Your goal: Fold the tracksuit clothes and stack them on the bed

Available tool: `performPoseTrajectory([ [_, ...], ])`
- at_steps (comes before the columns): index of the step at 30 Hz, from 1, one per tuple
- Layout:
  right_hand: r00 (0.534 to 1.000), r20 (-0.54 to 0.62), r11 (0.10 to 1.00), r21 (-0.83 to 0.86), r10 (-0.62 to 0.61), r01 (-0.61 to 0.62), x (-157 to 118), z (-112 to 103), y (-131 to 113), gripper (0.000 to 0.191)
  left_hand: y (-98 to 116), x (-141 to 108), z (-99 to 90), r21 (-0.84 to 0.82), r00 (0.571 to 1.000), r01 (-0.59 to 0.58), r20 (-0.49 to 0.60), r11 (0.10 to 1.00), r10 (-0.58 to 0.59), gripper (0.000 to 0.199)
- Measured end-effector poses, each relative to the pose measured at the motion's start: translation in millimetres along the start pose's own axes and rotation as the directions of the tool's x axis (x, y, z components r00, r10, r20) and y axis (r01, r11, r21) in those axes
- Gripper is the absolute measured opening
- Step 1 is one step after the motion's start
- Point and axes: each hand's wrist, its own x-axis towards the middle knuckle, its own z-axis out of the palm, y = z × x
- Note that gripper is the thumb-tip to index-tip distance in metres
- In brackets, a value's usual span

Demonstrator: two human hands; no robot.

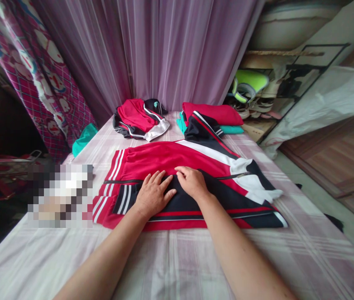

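Note:
A red, black and white zip-up track jacket [155,156] lies front up across the bed, collar to the right and striped hem to the left. Its near black sleeve [177,204] is folded over the body, the striped cuff by the hem. My left hand [154,195] rests flat on this sleeve near the cuff, fingers spread. Beside it, my right hand [192,182] has its fingers curled together at the sleeve's upper edge, closed on the jacket cloth; the thumb is hidden. The far sleeve [206,131] stretches away towards the back right.
A crumpled red and black garment [136,118] lies at the back left. Folded red and teal clothes [214,114] are stacked at the back right. Purple curtains [170,50] hang behind the bed. A rack [308,66] with shoes stands to the right. A blurred patch covers the left edge.

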Motion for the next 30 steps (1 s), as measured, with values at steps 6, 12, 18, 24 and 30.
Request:
performPoseTrajectory([
  [6, 0.956, -0.141, 0.954, 0.195, 0.256, -0.226, 4, -14, 43, 0.029, -2, -1, 1.6, -0.014, 0.999, -0.032, 0.025, 0.999, 0.032, 0.077],
  [12, 0.949, -0.148, 0.952, 0.172, 0.279, -0.253, 5, -22, 41, 0.028, -5, -1, 3.7, -0.018, 0.998, -0.037, 0.042, 0.999, 0.038, 0.083],
  [18, 0.997, -0.067, 0.992, -0.116, 0.040, -0.047, 2, -14, -1, 0.028, -4, -1, 2.4, -0.002, 0.998, -0.032, 0.059, 0.999, 0.032, 0.084],
  [24, 0.998, -0.042, 0.980, -0.190, 0.055, -0.063, -2, -2, 11, 0.028, -4, -2, 4.1, -0.003, 0.999, -0.038, 0.035, 0.999, 0.038, 0.083],
  [30, 0.966, -0.132, 0.974, 0.043, 0.224, -0.220, 5, -14, 40, 0.027, -2, -1, 2.7, -0.016, 0.998, -0.038, 0.045, 0.999, 0.038, 0.077],
])
